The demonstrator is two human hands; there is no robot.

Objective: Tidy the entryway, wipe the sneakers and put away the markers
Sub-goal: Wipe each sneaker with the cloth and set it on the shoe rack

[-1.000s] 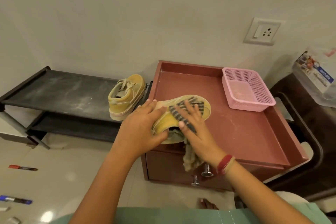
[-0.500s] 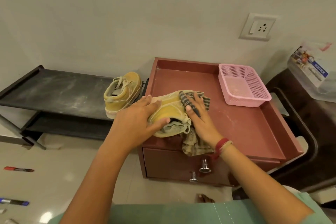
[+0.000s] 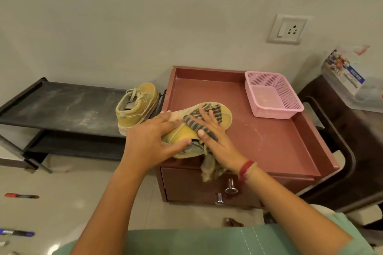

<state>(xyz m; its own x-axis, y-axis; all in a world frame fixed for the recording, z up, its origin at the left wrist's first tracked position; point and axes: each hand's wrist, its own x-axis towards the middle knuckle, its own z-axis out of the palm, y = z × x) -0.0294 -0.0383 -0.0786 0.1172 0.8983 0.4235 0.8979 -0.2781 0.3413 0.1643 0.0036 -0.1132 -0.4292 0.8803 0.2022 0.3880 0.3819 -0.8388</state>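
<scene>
A yellow sneaker (image 3: 179,134) lies on its side near the front left of the red cabinet top (image 3: 269,141). My left hand (image 3: 149,143) grips it, fingers over the sole and thumb at the shoe's opening. My right hand (image 3: 215,141) presses a striped cloth (image 3: 194,125) onto the sneaker's side with straight, spread fingers; the cloth's tail hangs over the cabinet front. The second yellow sneaker (image 3: 136,107) stands upright on the black shoe rack (image 3: 62,107). A red marker (image 3: 20,195) and a blue marker (image 3: 16,233) lie on the floor at the left.
An empty pink mesh basket (image 3: 273,97) sits at the back right of the cabinet top. Two metal drawer knobs (image 3: 230,185) stick out below. A dark chair (image 3: 352,141) with a clear plastic box (image 3: 352,80) stands at the right. A wall socket (image 3: 287,29) is above.
My right hand drew the cloth back toward the heel, then slid it forward along the sneaker toward the toe. My left hand kept its hold on the shoe.
</scene>
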